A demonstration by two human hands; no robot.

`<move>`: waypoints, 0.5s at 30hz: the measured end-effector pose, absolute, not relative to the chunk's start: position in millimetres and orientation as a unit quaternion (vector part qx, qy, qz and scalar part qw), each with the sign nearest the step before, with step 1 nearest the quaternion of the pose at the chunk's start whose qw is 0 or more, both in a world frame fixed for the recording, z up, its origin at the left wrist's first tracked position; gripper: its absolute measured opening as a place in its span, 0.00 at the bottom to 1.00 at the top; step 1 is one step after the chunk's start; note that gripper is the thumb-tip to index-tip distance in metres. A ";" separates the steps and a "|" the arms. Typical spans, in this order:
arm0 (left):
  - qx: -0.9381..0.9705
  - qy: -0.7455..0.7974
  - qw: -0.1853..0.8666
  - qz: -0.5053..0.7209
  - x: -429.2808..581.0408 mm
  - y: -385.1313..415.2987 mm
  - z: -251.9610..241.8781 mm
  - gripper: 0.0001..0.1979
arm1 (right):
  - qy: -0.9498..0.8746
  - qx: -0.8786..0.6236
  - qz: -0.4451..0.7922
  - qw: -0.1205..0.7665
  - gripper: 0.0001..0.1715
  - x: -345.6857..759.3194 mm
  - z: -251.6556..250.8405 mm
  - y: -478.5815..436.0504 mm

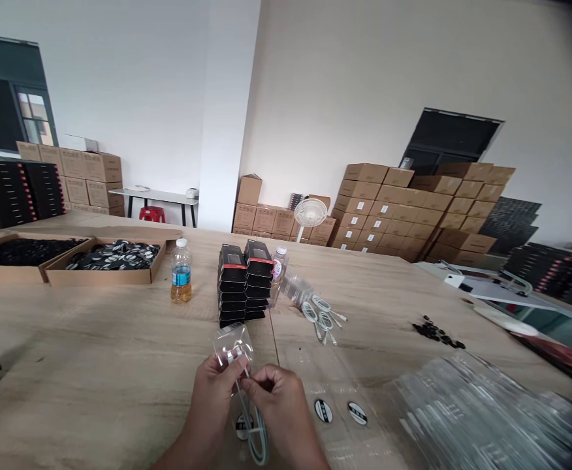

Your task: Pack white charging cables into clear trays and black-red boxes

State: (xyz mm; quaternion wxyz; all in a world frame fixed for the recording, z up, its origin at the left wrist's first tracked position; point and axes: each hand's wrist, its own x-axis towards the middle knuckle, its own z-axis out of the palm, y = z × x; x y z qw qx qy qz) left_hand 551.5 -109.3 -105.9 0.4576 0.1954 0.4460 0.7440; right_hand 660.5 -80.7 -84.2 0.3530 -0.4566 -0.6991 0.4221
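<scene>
My left hand (pixel 213 390) is closed around a small clear plastic bag (pixel 232 336) and the white connector ends of a pale cable. Below the fingers hangs the looped cable (pixel 257 438). My right hand (pixel 279 395) pinches the cable just beside the bag, thumb and forefinger together. A round black-and-white label (pixel 243 426) lies partly behind the cable. To the right, two more round labels (pixel 323 410) rest on clear plastic on the table.
Stacked black boxes (pixel 232 284) stand ahead, between a bottle of amber liquid (pixel 181 274) and a clear bottle (pixel 278 274). Coiled cables (pixel 322 316) lie beyond. Clear plastic sleeves (pixel 482 418) pile up at right; open cartons (pixel 104 277) sit at left.
</scene>
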 end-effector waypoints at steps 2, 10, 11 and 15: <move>0.184 0.441 0.458 0.750 550.2 -108.4 -108.0 0.17 | -0.711 -0.452 0.410 0.349 0.12 658.8 -88.7 -81.7; 0.051 0.372 0.482 0.792 522.8 -104.8 -106.4 0.11 | -0.819 -0.340 0.304 0.349 0.15 667.7 -91.4 -81.3; 0.034 0.360 0.485 0.797 519.6 -104.1 -105.9 0.09 | -0.816 -0.334 0.311 0.354 0.13 670.5 -90.8 -79.4; -0.004 0.319 0.500 0.805 515.3 -100.9 -105.2 0.04 | -0.747 -0.343 0.435 0.366 0.14 677.4 -94.6 -71.1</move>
